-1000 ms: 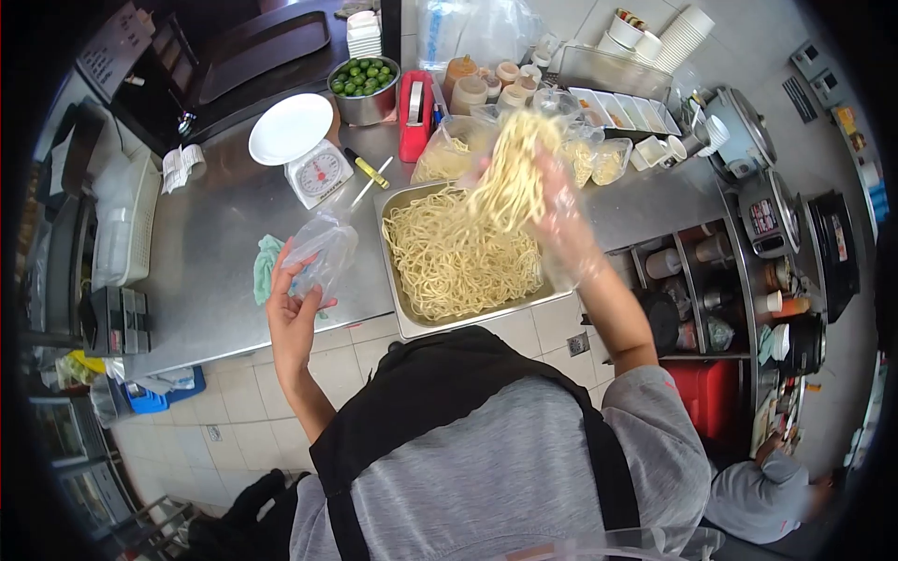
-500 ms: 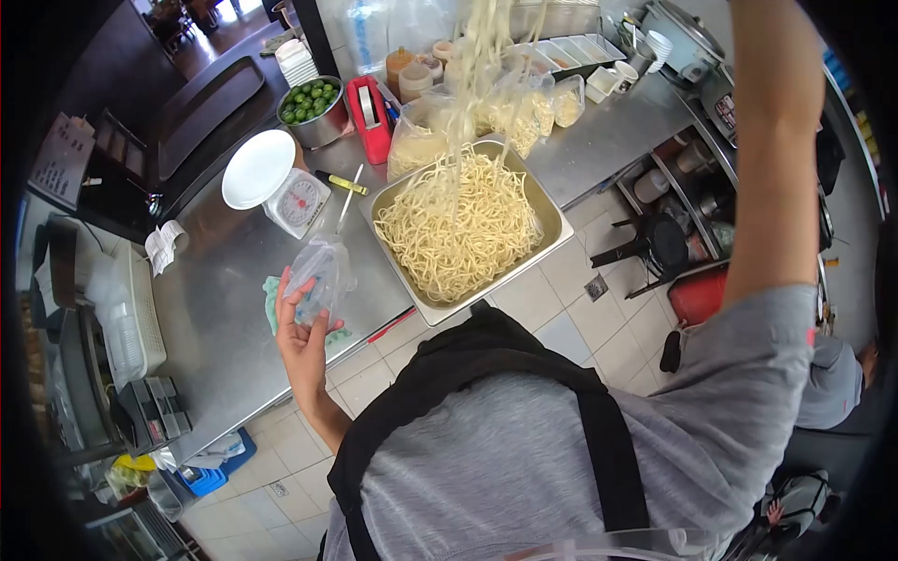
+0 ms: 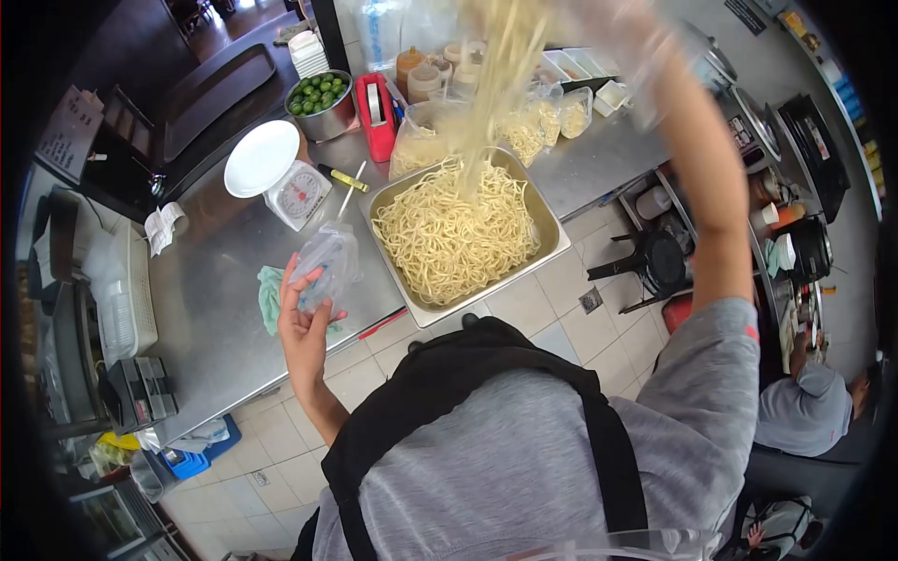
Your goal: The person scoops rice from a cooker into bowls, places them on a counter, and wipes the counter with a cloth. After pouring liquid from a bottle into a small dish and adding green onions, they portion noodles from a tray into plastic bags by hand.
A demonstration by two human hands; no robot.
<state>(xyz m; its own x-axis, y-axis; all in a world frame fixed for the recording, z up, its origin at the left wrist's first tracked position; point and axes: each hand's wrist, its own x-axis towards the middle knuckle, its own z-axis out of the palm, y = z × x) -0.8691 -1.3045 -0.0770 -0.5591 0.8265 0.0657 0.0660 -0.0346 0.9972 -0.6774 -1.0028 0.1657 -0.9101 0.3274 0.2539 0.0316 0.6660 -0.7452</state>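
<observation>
Yellow noodles [image 3: 449,234] fill a rectangular steel pan [image 3: 550,256] at the counter's front edge. My right hand [image 3: 608,28], raised at the top and smeared by motion, appears covered in clear plastic. A long bunch of lifted noodles [image 3: 500,93] trails from it down into the pan. Left of the pan, my left hand [image 3: 304,337] grips a clear plastic bag [image 3: 332,257] between thumb and fingers. Under that bag lies a green cloth [image 3: 270,297]. A white kitchen scale [image 3: 299,196] carrying a white plate [image 3: 262,161] stands beyond it.
Bagged noodles [image 3: 524,136] sit behind the pan, near a red tape dispenser [image 3: 375,122] and a pot of green limes [image 3: 320,101]. A yellow cutter [image 3: 343,179] lies beside the pan. At right, a black pan [image 3: 662,262] stands low and a co-worker [image 3: 806,407] works.
My right arm has come down and left, bringing the plastic-covered hand into view. The hanging noodles have sunk closer to the pan. My left hand keeps hold of the bag.
</observation>
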